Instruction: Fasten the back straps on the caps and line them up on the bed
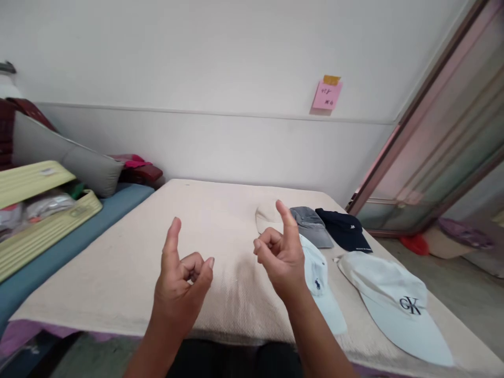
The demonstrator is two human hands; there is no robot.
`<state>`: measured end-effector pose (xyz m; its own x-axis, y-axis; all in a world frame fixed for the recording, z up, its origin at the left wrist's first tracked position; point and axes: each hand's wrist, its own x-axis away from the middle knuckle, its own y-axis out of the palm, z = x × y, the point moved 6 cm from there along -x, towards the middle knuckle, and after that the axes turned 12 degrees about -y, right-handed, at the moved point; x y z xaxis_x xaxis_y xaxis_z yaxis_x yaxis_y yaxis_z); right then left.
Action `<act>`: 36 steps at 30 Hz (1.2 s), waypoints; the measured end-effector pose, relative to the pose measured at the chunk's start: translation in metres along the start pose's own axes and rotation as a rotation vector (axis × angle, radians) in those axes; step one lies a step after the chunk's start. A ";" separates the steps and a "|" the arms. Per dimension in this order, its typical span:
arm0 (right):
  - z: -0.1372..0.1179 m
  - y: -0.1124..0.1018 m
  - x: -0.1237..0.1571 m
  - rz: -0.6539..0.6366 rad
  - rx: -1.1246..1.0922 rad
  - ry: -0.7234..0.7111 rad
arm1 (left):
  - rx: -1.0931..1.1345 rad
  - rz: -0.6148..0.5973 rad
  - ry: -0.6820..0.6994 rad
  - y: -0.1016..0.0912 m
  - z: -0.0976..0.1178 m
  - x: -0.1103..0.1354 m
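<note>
My left hand (181,286) is raised over the cream cloth-covered table (129,262), index finger pointing up, thumb held apart and the other fingers curled. It holds nothing. My right hand (283,257) makes a similar shape, also with nothing in it, and partly hides a pale cap with a small dark horse logo (318,283). Just beyond that hand sits a cream cap (268,215). Beside it are a grey cap (313,226) and a navy cap (342,230). A white cap with black "CK" letters (394,294) lies at the near right.
A pink note (326,96) is taped to the white wall (220,63) behind the table. On the left, a blue surface (129,197) bears a grey cushion (71,152) and a yellow ribbed container (51,231) with wrapped items. A framed sliding door (437,121) stands at the right.
</note>
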<state>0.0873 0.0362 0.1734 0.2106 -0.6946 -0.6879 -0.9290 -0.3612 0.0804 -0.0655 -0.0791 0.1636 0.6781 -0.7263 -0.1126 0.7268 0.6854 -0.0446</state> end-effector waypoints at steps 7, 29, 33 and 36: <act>-0.022 0.002 -0.004 0.020 0.094 -0.091 | -0.066 0.061 0.104 -0.023 0.017 0.000; 0.026 -0.076 0.047 -0.355 0.280 0.181 | -0.317 -0.102 -0.046 0.058 -0.062 0.020; 0.070 -0.146 0.075 -0.179 0.363 0.321 | -0.429 -0.226 -0.174 0.098 -0.143 0.025; 0.093 -0.196 0.097 0.013 0.399 0.419 | -0.416 -0.239 -0.272 0.109 -0.189 0.035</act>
<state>0.2618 0.0973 0.0238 0.2256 -0.9140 -0.3373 -0.9580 -0.1453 -0.2471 0.0162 -0.0201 -0.0329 0.5433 -0.8137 0.2068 0.7967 0.4220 -0.4326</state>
